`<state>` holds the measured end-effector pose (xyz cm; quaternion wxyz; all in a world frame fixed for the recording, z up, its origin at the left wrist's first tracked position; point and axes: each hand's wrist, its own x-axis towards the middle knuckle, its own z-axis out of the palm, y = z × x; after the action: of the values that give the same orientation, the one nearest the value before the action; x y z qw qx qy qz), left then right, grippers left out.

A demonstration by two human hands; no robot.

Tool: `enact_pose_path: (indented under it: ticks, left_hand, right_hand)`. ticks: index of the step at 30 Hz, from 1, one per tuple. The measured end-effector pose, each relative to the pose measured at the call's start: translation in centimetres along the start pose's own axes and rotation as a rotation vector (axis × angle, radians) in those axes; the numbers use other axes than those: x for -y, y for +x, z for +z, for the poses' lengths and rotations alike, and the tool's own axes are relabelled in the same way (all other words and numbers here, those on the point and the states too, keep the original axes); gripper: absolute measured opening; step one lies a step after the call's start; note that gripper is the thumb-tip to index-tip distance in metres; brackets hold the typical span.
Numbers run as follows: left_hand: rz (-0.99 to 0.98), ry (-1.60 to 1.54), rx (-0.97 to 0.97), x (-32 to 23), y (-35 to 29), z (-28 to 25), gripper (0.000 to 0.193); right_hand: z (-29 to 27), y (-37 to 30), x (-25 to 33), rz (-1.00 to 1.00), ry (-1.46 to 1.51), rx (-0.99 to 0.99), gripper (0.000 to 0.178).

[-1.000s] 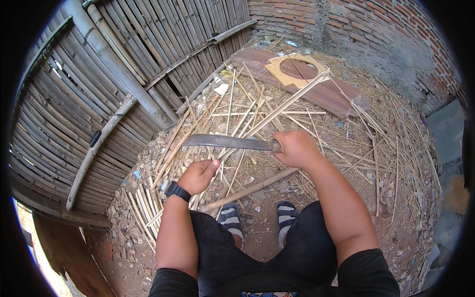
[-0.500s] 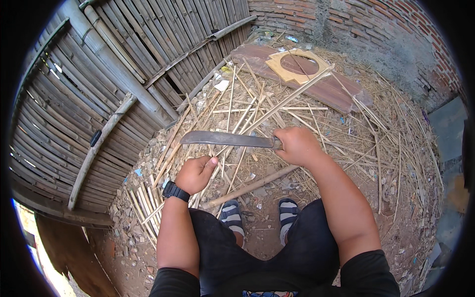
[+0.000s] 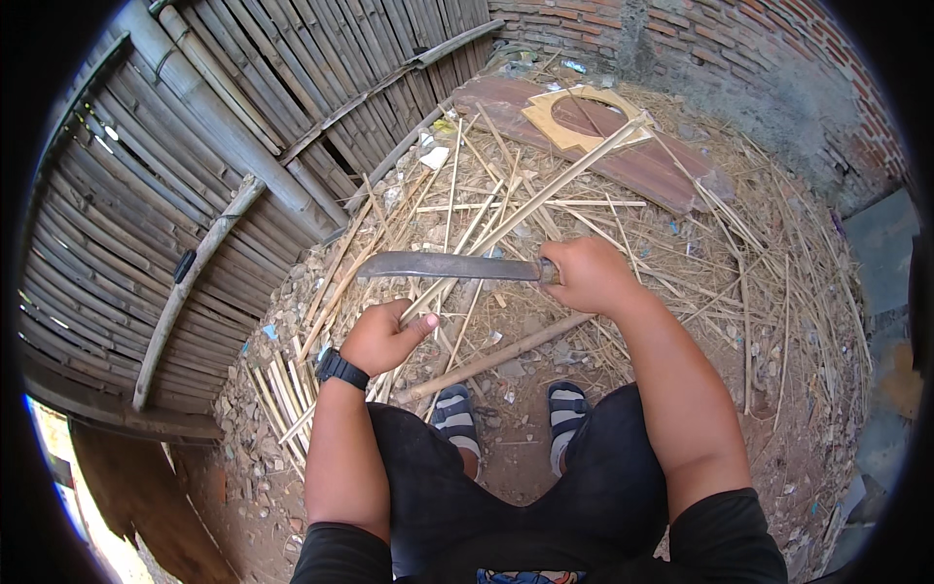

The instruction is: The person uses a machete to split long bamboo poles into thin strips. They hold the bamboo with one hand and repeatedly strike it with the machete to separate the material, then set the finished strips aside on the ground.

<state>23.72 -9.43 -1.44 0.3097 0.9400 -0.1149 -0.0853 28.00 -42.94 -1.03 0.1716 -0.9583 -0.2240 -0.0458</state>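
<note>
My right hand (image 3: pixel 592 278) is wrapped around the short handle of a machete (image 3: pixel 452 267). Its long dark blade points left, roughly level, and crosses over a split bamboo strip (image 3: pixel 559 195). Whether blade and strip touch, I cannot tell. The strip's near end is in my left hand (image 3: pixel 381 338), which is closed with the thumb along it, just below the blade. From there the strip slants up and right, and its far end appears over the brown board. A black watch (image 3: pixel 341 370) is on my left wrist.
Loose bamboo strips and straw litter the ground. A bamboo pole (image 3: pixel 496 360) lies before my sandals (image 3: pixel 453 419), and cut strips (image 3: pixel 284 401) are piled at left. Farther off, a yellowish cut-out panel (image 3: pixel 545 122) rests on a brown board (image 3: pixel 486 94). Bamboo and brick walls stand beyond.
My left hand has shifted slightly right, its thumb now lying flatter along the strip. The machete has moved only a little, still level in my right hand.
</note>
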Motion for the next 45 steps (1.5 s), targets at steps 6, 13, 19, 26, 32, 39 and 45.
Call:
enact_pose_path:
  ticks: [6, 13, 19, 26, 32, 39, 45]
  left_hand:
    - [-0.059, 0.003, 0.002, -0.1, -0.4, -1.2, 0.054]
    - [-0.033, -0.188, 0.054, 0.7, 0.1, -0.5, 0.044]
    - [-0.038, 0.015, -0.005, 0.1, -0.5, -1.1, 0.053]
    - [-0.01, 0.067, -0.081, 1.2, 0.2, -0.6, 0.051]
    - [0.048, 0.008, -0.078, 0.0, 0.0, -0.1, 0.048]
    - [-0.009, 0.054, -0.099, 0.5, 0.0, -0.6, 0.052]
    - [0.114, -0.017, -0.125, 1.6, 0.8, 0.6, 0.052]
  right_hand:
    - [-0.1, 0.2, -4.1, 0.371, 0.244, -0.214, 0.034]
    - [0.6, -0.1, -1.6, 0.057, 0.009, -0.2, 0.026]
    - [0.4, 0.5, -3.8, 0.37, 0.331, -0.183, 0.034]
    - [0.6, 0.2, -3.5, 0.354, 0.255, -0.144, 0.036]
    - [0.0, 0.1, -1.8, 0.086, 0.056, -0.044, 0.027]
    - [-0.5, -0.2, -3.5, 0.414, 0.238, -0.207, 0.027]
    - [0.2, 0.3, -0.1, 0.067, -0.058, -0.053, 0.029]
